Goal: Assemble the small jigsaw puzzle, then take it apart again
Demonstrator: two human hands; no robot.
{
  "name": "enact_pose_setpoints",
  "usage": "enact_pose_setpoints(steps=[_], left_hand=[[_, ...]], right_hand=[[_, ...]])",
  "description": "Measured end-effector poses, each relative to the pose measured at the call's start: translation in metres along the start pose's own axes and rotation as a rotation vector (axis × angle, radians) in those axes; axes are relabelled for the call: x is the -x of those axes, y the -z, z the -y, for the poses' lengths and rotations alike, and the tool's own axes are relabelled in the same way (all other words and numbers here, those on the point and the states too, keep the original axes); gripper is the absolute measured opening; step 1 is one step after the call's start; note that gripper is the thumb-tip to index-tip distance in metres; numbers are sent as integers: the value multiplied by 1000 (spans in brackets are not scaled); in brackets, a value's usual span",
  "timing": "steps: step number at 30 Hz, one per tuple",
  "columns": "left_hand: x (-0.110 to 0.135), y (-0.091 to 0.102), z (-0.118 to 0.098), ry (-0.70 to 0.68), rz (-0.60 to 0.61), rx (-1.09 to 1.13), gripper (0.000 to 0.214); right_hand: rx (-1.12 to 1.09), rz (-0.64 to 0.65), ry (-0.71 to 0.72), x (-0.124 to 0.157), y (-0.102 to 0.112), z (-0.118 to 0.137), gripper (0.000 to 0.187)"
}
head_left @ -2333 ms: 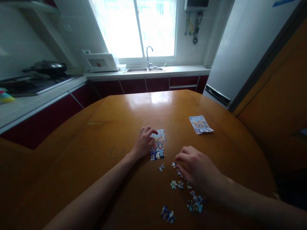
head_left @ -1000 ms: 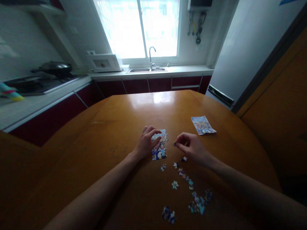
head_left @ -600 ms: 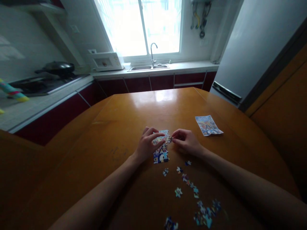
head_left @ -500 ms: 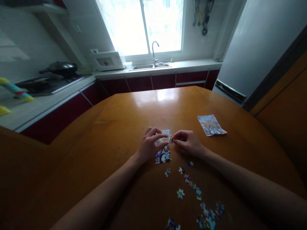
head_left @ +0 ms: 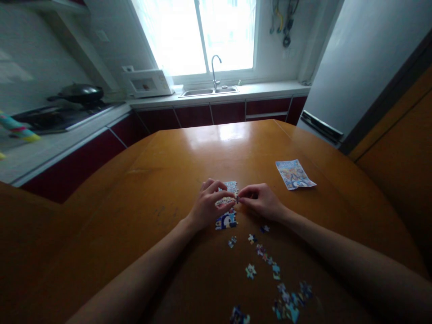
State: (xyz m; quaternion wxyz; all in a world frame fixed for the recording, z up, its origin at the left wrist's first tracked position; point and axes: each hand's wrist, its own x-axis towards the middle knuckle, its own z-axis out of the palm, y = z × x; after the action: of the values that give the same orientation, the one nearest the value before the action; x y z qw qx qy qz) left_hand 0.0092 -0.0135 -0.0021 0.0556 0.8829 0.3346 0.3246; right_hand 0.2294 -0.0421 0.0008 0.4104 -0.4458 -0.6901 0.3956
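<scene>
A partly joined jigsaw puzzle [head_left: 227, 220] lies on the wooden table, with a blue and white figure along its near end. Over its left side rests my left hand [head_left: 209, 202], fingers curved and thumb apart, the fingertips reaching to the puzzle's right edge and covering its middle. At that edge my right hand [head_left: 261, 200] pinches a small puzzle piece [head_left: 237, 198] between thumb and fingers. The piece touches or nearly touches the joined part; I cannot tell which. Closer to me lie loose pieces, among them a pale one [head_left: 250, 271] and a bluish one [head_left: 232, 241].
A creased picture sheet [head_left: 294, 174] lies to the right on the table [head_left: 189, 157]. More loose pieces [head_left: 286, 301] are heaped at the near edge of view. Beyond the table stand a counter with a sink [head_left: 209, 91], a microwave [head_left: 148, 83] and a fridge [head_left: 364, 67].
My right hand has moved slightly left with the piece, closer against the puzzle's edge. My left hand stays over the puzzle. The whole view has shifted a little.
</scene>
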Motion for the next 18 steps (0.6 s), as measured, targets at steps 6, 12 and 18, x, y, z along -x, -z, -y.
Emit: enact_pose_setpoints(steps=[6,12,18], left_hand=[[1,-1,2,-19,-16,18,11],[0,0,2,6,-45,49,11],[-2,2,-1,-5,-76,82,10]], right_hand=[[4,1,14,0,0,-3,11],[-26,-69,116,3,-1,1,14],[107,-75,384,4,0,1,5]])
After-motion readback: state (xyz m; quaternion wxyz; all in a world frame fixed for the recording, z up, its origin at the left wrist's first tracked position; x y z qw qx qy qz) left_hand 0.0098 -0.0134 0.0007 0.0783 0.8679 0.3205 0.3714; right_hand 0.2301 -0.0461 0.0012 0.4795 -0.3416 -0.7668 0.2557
